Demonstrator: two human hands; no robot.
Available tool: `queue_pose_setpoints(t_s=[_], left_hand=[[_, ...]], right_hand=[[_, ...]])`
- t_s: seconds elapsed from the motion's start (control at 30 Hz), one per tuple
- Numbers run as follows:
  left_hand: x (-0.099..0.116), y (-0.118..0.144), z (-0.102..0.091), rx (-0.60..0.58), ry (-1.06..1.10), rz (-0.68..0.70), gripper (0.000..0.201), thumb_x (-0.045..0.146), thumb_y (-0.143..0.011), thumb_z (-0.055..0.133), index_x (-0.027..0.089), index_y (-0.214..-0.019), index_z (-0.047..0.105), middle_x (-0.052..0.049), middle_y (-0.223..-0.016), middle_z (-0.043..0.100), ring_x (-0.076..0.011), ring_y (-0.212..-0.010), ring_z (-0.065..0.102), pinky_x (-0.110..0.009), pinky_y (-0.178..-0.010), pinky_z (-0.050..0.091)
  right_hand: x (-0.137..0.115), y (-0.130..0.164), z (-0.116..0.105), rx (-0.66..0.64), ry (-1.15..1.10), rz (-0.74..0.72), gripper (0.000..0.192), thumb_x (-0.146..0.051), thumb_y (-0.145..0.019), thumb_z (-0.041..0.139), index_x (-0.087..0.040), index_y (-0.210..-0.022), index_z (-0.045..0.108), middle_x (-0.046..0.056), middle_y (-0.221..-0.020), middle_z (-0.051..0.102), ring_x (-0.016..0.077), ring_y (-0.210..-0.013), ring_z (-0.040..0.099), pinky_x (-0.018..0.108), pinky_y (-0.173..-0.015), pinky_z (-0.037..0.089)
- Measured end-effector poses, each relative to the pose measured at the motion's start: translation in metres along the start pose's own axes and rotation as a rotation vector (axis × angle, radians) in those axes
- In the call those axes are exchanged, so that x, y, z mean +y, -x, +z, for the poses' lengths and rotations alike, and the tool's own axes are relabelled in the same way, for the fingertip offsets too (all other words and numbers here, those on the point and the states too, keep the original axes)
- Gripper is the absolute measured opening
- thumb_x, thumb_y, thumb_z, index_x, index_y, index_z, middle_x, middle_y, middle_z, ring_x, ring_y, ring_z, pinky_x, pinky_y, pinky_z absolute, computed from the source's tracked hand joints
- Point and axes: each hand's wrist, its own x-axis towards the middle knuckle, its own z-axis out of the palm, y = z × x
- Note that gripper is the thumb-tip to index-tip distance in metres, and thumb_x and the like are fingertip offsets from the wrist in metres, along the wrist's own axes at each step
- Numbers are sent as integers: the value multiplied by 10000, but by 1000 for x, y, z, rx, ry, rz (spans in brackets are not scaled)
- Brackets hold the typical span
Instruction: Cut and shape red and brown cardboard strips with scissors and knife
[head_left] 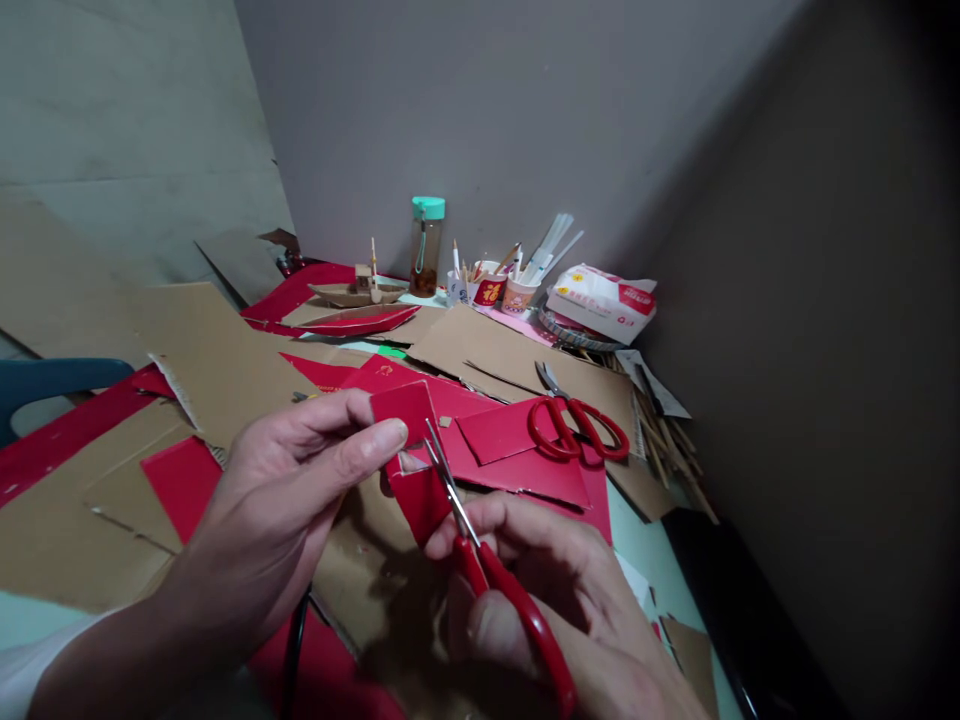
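Red card piece (409,408) is between the fingers of both hands, raised over the worktop (649,530); the step in hand looks to be snipping it to shape, and the next move seems to call for a steady grip while the blades are lined up with the card. Left of the left fingers lies brown cardboard (217,350). The left hand (292,490) pinches the card firmly, thumb on its near face. Just right of that thumb, the held scissors (463,515) point up with blades slightly parted; whether they bite into the card cannot be told. The right hand (581,580) has its fingers curled around the red handles, one fingertip apparently touching the card's lower end. Beyond the right fingers rests another pair of scissors (553,383).
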Motion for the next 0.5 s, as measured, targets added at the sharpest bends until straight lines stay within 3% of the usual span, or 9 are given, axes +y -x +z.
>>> queue_pose_setpoints(t_s=[0.27,0.4,0.5], left_hand=[[-1,-2,1,-87,77,-105,229,340,-635,969,232,-757,808,10,-621,672,-131,-526,611,-219,-514,562],[-1,-3,0,-29,88,-84,240,317,-615,979,211,-703,781,21,-609,644,-107,-531,573,-190,-512,540],[1,-4,1,-28,99,-81,250,312,-599,985,204,-697,783,10,-602,664,-115,-559,595,-183,-541,558]], right_hand=[[5,-1,1,0,-53,3,358,-439,-710,782,-193,-967,741,10,-781,591,148,-684,481,308,-672,344],[5,-3,2,13,-69,-20,285,-356,-686,785,-201,-922,749,-19,-676,594,121,-609,460,273,-598,295],[2,0,2,10,-64,16,256,-278,-727,777,-204,-971,754,-20,-705,637,110,-624,491,251,-612,340]])
